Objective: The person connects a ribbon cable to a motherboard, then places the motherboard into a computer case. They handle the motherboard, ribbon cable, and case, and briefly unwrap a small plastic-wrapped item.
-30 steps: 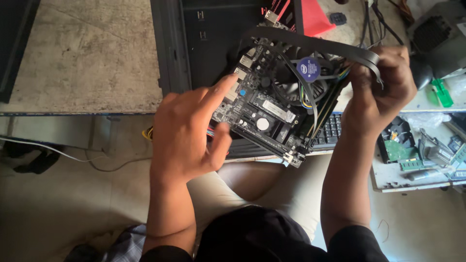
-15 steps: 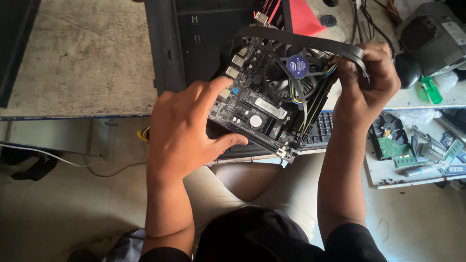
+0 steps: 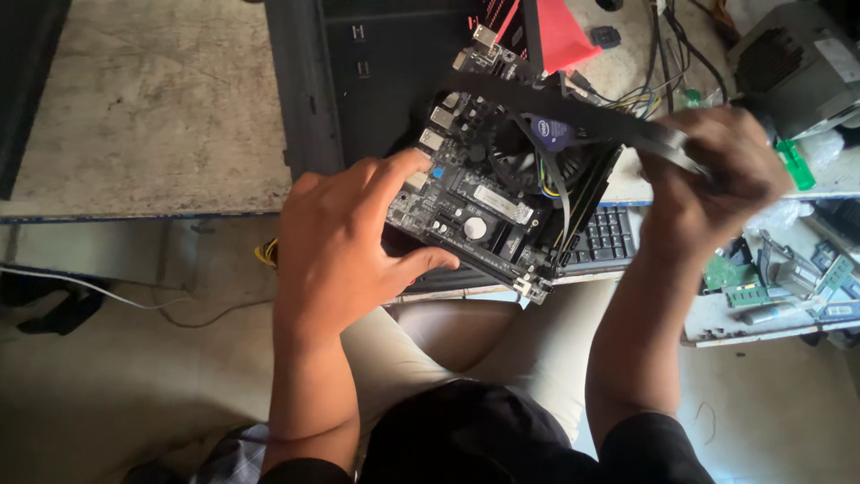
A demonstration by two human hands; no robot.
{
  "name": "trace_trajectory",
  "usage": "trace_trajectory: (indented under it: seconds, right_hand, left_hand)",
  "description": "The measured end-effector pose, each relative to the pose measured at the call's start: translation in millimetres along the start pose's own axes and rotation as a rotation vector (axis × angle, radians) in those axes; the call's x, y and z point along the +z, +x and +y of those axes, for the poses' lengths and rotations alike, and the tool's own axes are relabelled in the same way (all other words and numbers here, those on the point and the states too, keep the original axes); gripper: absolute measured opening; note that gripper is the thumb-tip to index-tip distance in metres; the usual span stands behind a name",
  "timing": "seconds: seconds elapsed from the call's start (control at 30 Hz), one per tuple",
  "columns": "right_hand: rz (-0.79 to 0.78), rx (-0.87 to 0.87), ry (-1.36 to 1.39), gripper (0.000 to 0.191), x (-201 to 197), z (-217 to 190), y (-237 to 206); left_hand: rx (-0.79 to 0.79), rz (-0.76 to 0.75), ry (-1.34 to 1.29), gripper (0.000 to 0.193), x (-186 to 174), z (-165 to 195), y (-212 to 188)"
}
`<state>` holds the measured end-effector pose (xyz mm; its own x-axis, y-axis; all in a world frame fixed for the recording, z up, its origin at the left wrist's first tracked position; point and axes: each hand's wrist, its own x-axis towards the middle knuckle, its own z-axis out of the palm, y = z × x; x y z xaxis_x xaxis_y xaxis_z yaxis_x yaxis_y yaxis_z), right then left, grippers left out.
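A black motherboard (image 3: 488,211) with a round fan cooler (image 3: 528,152) is held tilted above my lap. My left hand (image 3: 345,242) grips its left edge, thumb underneath and fingers spread over the board. A dark flat strip (image 3: 573,112), like a ribbon cable or thin bar, runs across the top of the board; my right hand (image 3: 717,166) is closed around its right end. Whether the strip is attached to the board is unclear.
A black computer case (image 3: 358,81) stands behind the board on a stone worktop (image 3: 152,99). A keyboard (image 3: 609,237) lies under the board. Loose circuit parts (image 3: 770,278), a green screwdriver (image 3: 793,161), a grey power supply (image 3: 797,63), cables and a red sheet (image 3: 555,31) sit around.
The board and both hands have shifted slightly down and left in view. My right hand has pulled the strip further to the right, straighter across the board.
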<state>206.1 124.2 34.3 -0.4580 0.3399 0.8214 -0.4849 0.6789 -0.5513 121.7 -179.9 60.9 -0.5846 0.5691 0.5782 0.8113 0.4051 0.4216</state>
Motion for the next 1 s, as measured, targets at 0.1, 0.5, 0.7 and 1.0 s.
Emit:
trace_trajectory:
  seconds: [0.1, 0.5, 0.7, 1.0]
  right_hand:
    - [-0.071, 0.019, -0.159, 0.013, 3, -52, 9]
    - [-0.592, 0.620, 0.580, 0.016, 39, -126, 53]
    - [-0.664, 0.592, 0.555, 0.021, 47, -125, 60]
    - [-0.851, -0.043, -0.199, 0.027, 71, -114, 60]
  left_hand:
    - [-0.019, -0.019, 0.004, 0.082, -1, -1, 0]
    - [0.033, 0.016, -0.002, 0.082, -17, 5, -1]
    - [0.005, 0.003, -0.004, 0.083, -22, 8, -2]
    - [0.028, 0.021, 0.012, 0.082, -18, 6, -1]
